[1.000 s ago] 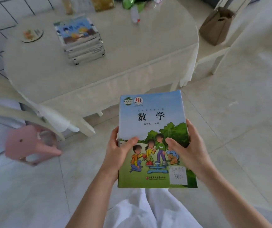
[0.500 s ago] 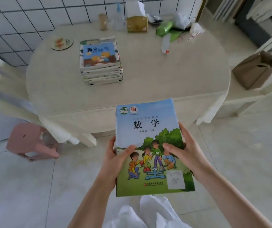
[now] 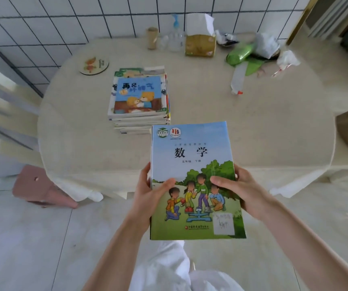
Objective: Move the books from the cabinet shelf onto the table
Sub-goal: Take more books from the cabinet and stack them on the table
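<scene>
While the cabinet shelf lies out of view, a maths textbook is held flat and cover-up over the floor at the near edge of the worktop, both hands wrapped around its lower half. The left hand grips the spine side at 9 o'clock, thumb pressed across the cover and fingers curled beneath; the right hand clamps the opposite edge at 3 o'clock the same way — neither is loose. The book's far corner overlaps the worktop's front rim in the view, but it does not appear set down yet. Beyond it, at about 11 o'clock, a stack of books sits on the cloth-covered worktop, a picture book with bears on top — evidence that much of the job appears done. How many remain on the shelf cannot be told. Farther back, by the tiled wall at 12 o'clock, stand a tissue box and assorted clutter.
</scene>
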`<action>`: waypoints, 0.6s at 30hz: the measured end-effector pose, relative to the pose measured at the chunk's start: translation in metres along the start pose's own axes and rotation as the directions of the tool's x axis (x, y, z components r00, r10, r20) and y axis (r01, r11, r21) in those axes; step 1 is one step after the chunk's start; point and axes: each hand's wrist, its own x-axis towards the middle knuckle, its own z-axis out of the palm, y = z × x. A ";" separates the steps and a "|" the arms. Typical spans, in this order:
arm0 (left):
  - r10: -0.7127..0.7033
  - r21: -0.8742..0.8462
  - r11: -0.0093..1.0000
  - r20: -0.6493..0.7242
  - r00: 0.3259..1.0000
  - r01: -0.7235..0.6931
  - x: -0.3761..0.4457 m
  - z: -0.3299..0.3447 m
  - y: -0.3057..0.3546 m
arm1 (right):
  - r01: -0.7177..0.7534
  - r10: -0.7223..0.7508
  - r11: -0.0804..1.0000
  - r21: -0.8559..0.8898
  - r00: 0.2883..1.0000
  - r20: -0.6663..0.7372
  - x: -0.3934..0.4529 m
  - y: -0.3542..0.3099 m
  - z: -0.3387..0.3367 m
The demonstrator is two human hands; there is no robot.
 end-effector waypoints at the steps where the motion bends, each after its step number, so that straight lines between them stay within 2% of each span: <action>1: 0.003 0.021 1.000 0.007 1.000 -0.003 0.012 0.002 0.007 | -0.006 0.006 1.000 -0.018 1.000 0.007 0.013 -0.008 -0.001; 5: -0.011 0.143 0.990 0.035 0.999 0.006 0.066 0.009 0.035 | 0.017 -0.014 0.995 -0.100 1.000 0.022 0.060 -0.042 -0.010; 9: 0.048 0.280 0.958 0.064 0.997 -0.064 0.112 0.021 0.056 | 0.057 -0.053 0.986 -0.158 0.998 0.028 0.093 -0.065 -0.028; 15: 0.144 0.287 0.943 0.106 0.984 -0.168 0.164 0.055 0.068 | 0.074 -0.092 0.986 -0.151 0.989 -0.115 0.146 -0.081 -0.060; 18: 0.207 0.294 0.929 0.086 0.975 -0.224 0.180 0.076 0.068 | 0.126 -0.149 0.975 -0.185 0.982 -0.119 0.169 -0.086 -0.080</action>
